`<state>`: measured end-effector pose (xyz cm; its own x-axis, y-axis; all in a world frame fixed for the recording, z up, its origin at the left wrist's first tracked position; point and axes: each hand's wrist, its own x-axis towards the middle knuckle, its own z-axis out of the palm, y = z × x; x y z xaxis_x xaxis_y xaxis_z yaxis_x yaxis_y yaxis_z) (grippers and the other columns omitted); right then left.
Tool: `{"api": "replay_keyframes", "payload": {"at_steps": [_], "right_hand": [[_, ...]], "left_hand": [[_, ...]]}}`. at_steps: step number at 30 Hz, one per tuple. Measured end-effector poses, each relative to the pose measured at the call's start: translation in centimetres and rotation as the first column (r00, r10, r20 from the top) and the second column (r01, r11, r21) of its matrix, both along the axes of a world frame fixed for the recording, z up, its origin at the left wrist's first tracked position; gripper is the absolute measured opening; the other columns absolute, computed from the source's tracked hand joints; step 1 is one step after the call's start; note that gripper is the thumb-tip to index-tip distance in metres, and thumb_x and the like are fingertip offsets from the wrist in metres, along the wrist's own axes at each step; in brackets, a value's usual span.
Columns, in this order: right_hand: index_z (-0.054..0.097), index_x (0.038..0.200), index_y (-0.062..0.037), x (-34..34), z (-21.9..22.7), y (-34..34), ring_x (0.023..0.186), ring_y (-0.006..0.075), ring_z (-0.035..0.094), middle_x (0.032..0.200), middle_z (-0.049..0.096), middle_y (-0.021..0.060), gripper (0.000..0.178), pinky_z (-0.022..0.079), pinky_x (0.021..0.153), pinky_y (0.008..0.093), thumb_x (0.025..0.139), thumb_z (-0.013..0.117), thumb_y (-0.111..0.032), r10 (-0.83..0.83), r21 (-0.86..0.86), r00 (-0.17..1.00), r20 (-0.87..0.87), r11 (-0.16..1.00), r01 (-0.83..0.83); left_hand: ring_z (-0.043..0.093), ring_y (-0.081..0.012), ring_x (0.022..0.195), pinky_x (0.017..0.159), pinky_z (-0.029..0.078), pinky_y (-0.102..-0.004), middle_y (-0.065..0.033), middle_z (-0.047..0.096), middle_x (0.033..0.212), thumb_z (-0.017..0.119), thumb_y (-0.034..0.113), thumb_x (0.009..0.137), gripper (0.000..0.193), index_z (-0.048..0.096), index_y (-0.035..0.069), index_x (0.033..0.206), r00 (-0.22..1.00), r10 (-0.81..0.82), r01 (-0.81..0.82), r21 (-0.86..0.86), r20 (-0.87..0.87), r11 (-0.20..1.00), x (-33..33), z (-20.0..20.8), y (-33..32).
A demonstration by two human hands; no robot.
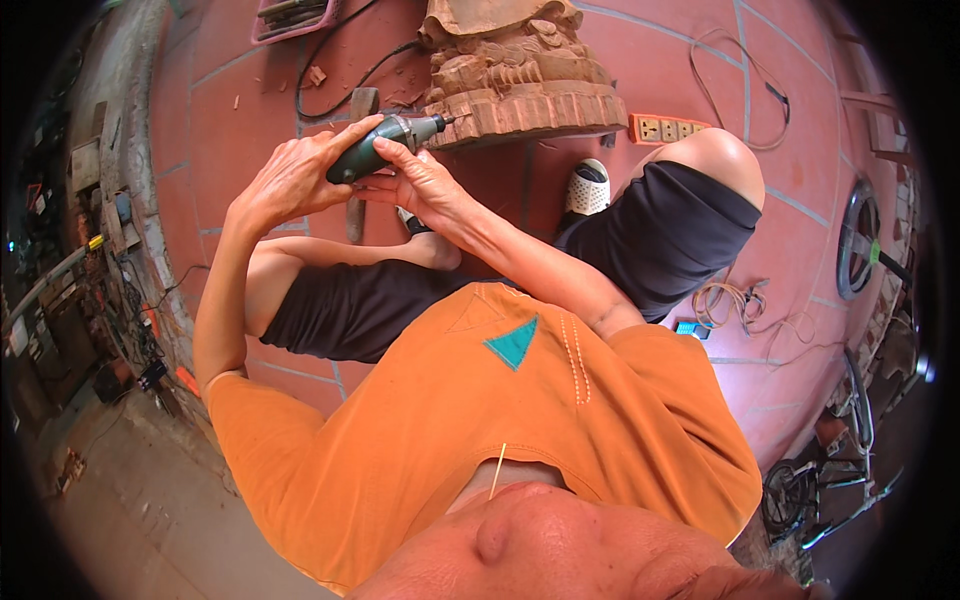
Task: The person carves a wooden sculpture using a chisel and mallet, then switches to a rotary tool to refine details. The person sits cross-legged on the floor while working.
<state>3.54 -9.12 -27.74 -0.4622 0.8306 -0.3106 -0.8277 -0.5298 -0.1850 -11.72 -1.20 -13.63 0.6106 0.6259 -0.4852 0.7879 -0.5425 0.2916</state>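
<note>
Red tiled floor (250, 120) lies beneath both hands, left hand (290, 180) and right hand (425, 185) wrapped around a green rotary tool (385, 145), seemingly light, rigid, best gripped mid-body, tip at the wooden carving (520, 90).

Left hand (290, 180) wrapped around green rotary tool (385, 145), right hand (420, 185) pinching its front end, tool tip touching carved wooden block (520, 75) on red tiled floor (240, 110), orange power strip (665, 128) just beside the block
</note>
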Motion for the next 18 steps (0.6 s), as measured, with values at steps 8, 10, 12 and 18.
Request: {"api": "replay_keyframes", "payload": {"at_steps": [8, 10, 12, 18], "right_hand": [[0.044, 0.137, -0.0100, 0.5, -0.5, 1.2, 0.106, 0.0336, 0.072, 0.122, 0.065, 0.0163, 0.059, 0.063, 0.091, 0.0501, 0.094, 0.077, -0.033, -0.009, 0.042, 0.998, 0.060, 0.999, 0.006], [0.043, 0.136, -0.0080, 0.5, -0.4, 1.1, 0.104, 0.0335, 0.073, 0.121, 0.066, 0.0174, 0.060, 0.064, 0.089, 0.0499, 0.094, 0.077, -0.033, -0.021, 0.043, 0.998, 0.063, 0.999, 0.018], [0.043, 0.136, -0.0080, 0.5, -0.3, 1.0, 0.104, 0.0331, 0.073, 0.121, 0.066, 0.0167, 0.060, 0.064, 0.089, 0.0497, 0.094, 0.078, -0.034, -0.014, 0.039, 0.998, 0.065, 0.999, 0.011], [0.045, 0.135, -0.0080, 0.4, 0.1, 0.0, 0.101, 0.0321, 0.073, 0.121, 0.066, 0.0161, 0.061, 0.064, 0.090, 0.0499, 0.092, 0.079, -0.036, -0.007, 0.023, 0.999, 0.034, 1.000, 0.006]], "left_hand": [[0.068, -0.0431, 0.095, 0.083, 0.055, -0.0518, -0.0236, 0.070, 0.104, 0.073, 0.016, 0.075, 0.096, 0.034, 0.025, 0.161, 0.999, 0.039, -0.039, 0.013, 0.013, 0.999, 0.2, -0.3, -0.1], [0.068, -0.0432, 0.095, 0.084, 0.054, -0.0517, -0.0237, 0.070, 0.103, 0.072, 0.017, 0.075, 0.095, 0.033, 0.025, 0.162, 0.999, 0.035, -0.035, 0.008, 0.040, 0.999, 0.1, -0.5, -0.1], [0.068, -0.0429, 0.094, 0.084, 0.054, -0.0517, -0.0234, 0.070, 0.102, 0.072, 0.017, 0.075, 0.095, 0.033, 0.025, 0.162, 0.999, 0.043, -0.043, 0.010, 0.030, 0.999, 0.2, -0.3, -0.2], [0.067, -0.0415, 0.090, 0.083, 0.053, -0.0515, -0.0217, 0.069, 0.096, 0.072, 0.016, 0.074, 0.095, 0.035, 0.024, 0.161, 0.999, 0.036, -0.037, -0.021, -0.021, 0.999, 0.4, 0.2, -0.5]]}}
